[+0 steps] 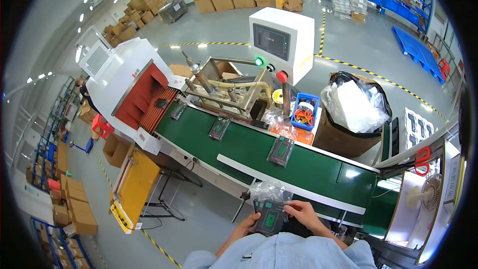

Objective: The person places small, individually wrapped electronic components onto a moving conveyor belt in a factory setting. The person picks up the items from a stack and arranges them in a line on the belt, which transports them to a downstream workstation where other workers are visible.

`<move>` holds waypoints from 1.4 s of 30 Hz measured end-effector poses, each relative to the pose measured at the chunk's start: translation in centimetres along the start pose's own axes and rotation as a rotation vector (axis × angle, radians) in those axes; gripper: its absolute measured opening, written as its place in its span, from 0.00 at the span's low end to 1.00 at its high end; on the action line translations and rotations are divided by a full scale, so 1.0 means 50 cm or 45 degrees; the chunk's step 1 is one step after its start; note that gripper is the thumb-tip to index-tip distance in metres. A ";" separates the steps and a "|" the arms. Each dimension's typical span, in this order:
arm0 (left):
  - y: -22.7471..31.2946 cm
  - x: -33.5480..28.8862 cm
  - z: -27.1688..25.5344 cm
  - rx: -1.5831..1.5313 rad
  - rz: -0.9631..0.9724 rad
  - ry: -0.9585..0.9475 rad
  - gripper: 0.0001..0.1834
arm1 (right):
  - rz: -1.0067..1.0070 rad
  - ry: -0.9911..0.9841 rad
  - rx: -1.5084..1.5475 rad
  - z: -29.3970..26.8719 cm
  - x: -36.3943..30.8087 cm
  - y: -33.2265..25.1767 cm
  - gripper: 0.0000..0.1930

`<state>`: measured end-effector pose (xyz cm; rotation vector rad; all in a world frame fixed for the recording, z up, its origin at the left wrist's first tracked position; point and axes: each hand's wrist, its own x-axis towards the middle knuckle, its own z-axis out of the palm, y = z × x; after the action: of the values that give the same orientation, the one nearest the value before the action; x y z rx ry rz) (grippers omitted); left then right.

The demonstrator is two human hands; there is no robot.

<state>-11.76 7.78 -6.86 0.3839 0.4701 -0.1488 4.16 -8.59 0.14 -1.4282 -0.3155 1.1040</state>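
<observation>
Both my hands hold a small stack of flat dark packaged items (269, 215) with a green panel, close to my chest at the near edge of the green conveyor belt (318, 169). My left hand (247, 225) grips the stack's left side. My right hand (300, 213) grips its right side, fingers on top. A crumpled clear plastic bag (268, 189) lies just behind the stack. Three similar packaged items ride the belt: one (281, 150) in the middle, one (219, 128) farther left, one (178, 110) near the tunnel mouth.
A white heat tunnel with red curtain strips (144, 94) stands at the belt's left end. Behind the belt are a sealing machine (234, 92), a white control box (281, 40), a blue bin (304, 112) and a bag-lined cardboard box (351, 109). A small fan (428, 192) and red scissors (422, 160) are at right.
</observation>
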 end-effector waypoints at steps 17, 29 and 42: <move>0.021 0.024 0.015 -0.014 0.064 0.120 0.39 | -0.374 1.028 -0.107 -0.576 0.042 -0.026 0.10; 0.053 0.067 0.044 -0.022 0.210 0.116 0.39 | -0.142 1.629 -0.843 -0.621 0.220 0.192 0.11; 0.028 0.055 0.051 0.000 0.135 0.084 0.39 | -0.316 1.266 -0.737 -0.456 0.224 0.104 0.14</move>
<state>-7.98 7.91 -5.59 0.4140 0.5136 -0.0334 24.92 -15.51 -13.74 -2.1897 -0.0765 -0.0019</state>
